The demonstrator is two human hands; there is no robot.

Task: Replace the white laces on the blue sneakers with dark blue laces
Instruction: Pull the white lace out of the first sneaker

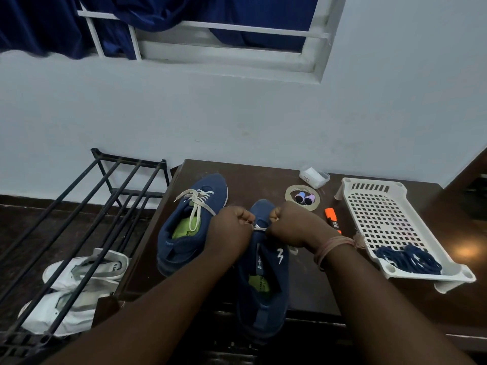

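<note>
A: What could go wrong from here?

B: The near sneaker (pixel 263 280) lies partly over the near edge of the brown table (pixel 303 272). If both hands pull hard, I think it may slide off. The left hand (pixel 232 230) and the right hand (pixel 292 225) are both curled, each pinching the white lace (pixel 259 228) between them above this shoe. The lace can also jam in an eyelet if it is pulled sideways.

A: And the other shoe?

B: The far sneaker (pixel 192 222) stands to the left, and its own white lace (pixel 196 202) is tied in a bow. The dark blue laces (pixel 411 259) wait in the near end of the white perforated tray (pixel 382 212) on the right, well apart from the hands.

A: Tell me about the room, big things first.

B: A pale wall (pixel 237 114) is behind, with a white window frame (pixel 224 54) and a dark blue curtain (pixel 39 25). A black metal rack (pixel 87 206) stands left of the table, and white shoes (pixel 79 285) lie under it. On the far part of the table I see a tape roll (pixel 290 192), with two small thread spools (pixel 304 198) inside, a small clear box (pixel 313 176), and an orange highlighter (pixel 332 218).
</note>
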